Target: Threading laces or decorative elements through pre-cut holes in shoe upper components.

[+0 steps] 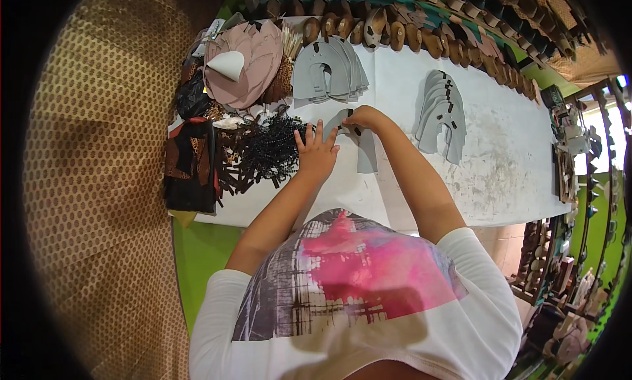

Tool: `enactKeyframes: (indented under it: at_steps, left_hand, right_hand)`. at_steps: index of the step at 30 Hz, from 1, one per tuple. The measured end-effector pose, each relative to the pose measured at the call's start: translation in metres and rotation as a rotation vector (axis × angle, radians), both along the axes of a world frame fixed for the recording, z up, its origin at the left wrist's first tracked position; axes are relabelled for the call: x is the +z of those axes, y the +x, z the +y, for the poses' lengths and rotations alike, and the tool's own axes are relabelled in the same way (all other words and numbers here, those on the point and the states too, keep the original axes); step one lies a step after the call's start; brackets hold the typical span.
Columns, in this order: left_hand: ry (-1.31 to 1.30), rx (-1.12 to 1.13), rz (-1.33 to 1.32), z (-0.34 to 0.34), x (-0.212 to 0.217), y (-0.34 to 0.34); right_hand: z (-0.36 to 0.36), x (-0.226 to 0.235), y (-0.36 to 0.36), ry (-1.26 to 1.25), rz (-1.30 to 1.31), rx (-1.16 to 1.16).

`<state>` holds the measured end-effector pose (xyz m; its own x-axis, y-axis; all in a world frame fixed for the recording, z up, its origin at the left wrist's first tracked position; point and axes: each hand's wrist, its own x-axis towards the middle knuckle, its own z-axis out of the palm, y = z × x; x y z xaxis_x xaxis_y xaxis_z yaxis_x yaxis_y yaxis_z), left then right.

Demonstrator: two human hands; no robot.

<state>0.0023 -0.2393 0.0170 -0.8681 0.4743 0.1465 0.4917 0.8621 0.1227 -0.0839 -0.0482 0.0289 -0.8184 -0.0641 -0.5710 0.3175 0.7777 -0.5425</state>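
Note:
A grey horseshoe-shaped shoe-upper piece (366, 157) lies on the white table in front of me, with small dark patches on it. My left hand (317, 157) rests flat with fingers spread across its left side, beside a heap of black cords (273, 143). At the curved top of the piece is my right hand (363, 118), its fingertips pinched together by a dark patch. What those fingers hold, if anything, is too small to tell. Beyond my hands sits a fanned stack of grey upper pieces (352, 64); another grey stack with dark patches (434, 90) lies to the right.
Pink-beige cut pieces (260, 77) topped by a white cone (227, 65) stand back left. Dark and leopard-print scraps (191, 156) cover the table's left end. Wooden shoe lasts (398, 34) line the far edge. Shelves (592, 182) rise at right, and a patterned curtain (99, 182) hangs left.

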Motion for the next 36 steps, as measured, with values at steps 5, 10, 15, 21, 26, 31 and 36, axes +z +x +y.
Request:
enactKeyframes:
  at_steps: [5, 10, 15, 21, 26, 31, 36]
  left_hand:
    - [0.010, 0.084, -0.059, -0.009, -0.005, 0.001]
    - [0.039, 0.085, -0.169, 0.001, 0.008, 0.004]
    - [0.051, 0.153, -0.191, -0.003, 0.006, -0.012]
    - [0.279, 0.231, -0.140, 0.002, 0.009, -0.046]
    - [0.254, 0.309, -0.243, 0.006, 0.013, -0.062]
    - [0.172, 0.342, -0.182, 0.002, -0.002, -0.059]
    - [0.125, 0.042, 0.073, 0.005, 0.001, -0.037]
  right_hand:
    - [-0.023, 0.019, 0.032, 0.354, 0.342, -0.120]
    - [0.003, 0.003, 0.057, 0.218, 0.655, -0.355]
    - [0.011, 0.004, 0.084, -0.095, 0.340, -0.403]
    - [0.013, 0.004, 0.087, -0.024, 0.395, -0.354]
    - [0.011, 0.013, 0.081, -0.003, 0.374, -0.356]
    - [0.007, 0.016, 0.083, 0.346, 0.614, -0.156]
    - [-0.004, 0.007, 0.099, 0.348, 0.905, 0.060]
